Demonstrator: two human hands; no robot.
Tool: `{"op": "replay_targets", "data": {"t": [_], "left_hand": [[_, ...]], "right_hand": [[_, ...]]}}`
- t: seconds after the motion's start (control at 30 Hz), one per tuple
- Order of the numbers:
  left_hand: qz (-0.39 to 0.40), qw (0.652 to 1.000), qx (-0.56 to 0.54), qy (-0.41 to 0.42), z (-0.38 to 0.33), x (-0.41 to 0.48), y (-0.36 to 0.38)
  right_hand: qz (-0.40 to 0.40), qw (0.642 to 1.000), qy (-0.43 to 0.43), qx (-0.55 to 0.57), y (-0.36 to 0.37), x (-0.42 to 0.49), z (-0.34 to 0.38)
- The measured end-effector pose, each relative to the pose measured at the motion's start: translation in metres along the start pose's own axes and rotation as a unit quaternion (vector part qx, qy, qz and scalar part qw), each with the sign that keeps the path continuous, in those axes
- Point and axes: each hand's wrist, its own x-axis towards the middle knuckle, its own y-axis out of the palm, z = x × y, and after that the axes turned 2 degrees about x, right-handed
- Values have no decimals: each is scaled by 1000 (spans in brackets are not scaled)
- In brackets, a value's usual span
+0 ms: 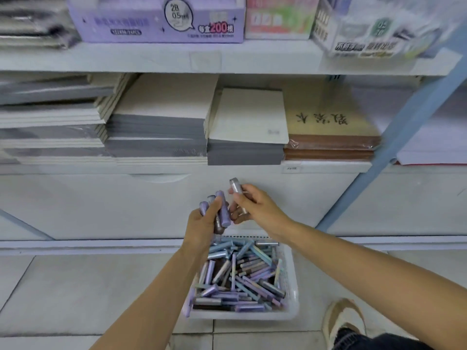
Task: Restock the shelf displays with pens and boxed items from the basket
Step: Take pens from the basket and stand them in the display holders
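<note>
Stock check, everything placed from the basket [292,274]: it sits on the pale floor tiles [75,286] directly below the hands, a white plastic tray with slotted walls. It is heaped with loose pens [242,276], short capped cylinders in lilac, pale blue, silver and dark brown, with a smooth and slightly pearly sheen, lying crisscross in no order. Just above its far rim, my left hand [202,223] grips a small bundle of purple pens [223,210], fingers curled round the barrels with the caps pointing up. Beside it, my right hand [255,205] pinches a single silvery pen [236,185] between thumb and fingertips, held apart from the bundle. I judge the restock to be at the gathering stage: a handful has been lifted and none of it is shelved here, with by far the larger share of pens left in the basket. I see no boxed items in there, though some could lie under the heap. Higher above the basket, stacks of notebooks [161,122] lie flat, cream card covers over grey page edges, some film-wrapped. Higher again stands a lilac cardboard display box [156,21] printed with pencil-lead markings; I cannot tell whether it takes these pens. A shoe [343,322] rests right of the basket.
</note>
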Motion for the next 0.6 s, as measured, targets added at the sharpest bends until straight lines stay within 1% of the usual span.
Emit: {"op": "replay_targets", "data": {"t": [0.07,0.13,0.23,0.3,0.37,0.5,0.6], "left_hand": [[20,998,34,39,-17,-7,5],[32,997,36,52,-34,-14,10],[75,996,-33,38,-55,-25,20],[121,989,-76,37,-69,-33,30],[165,982,-80,47,-84,-40,41],[206,970,-106,75,-118,-49,64],[216,967,-92,102,-141,-56,78]], "right_hand": [[-3,999,-23,-38,-5,-6,28],[8,997,-39,-71,-9,-14,56],[23,994,-67,-77,-10,-28,92],[23,993,-97,-66,-9,-37,115],[19,992,-115,-52,-7,-45,136],[-36,986,-152,-51,-3,-52,172],[-72,979,-185,-40,-6,-55,198]]}}
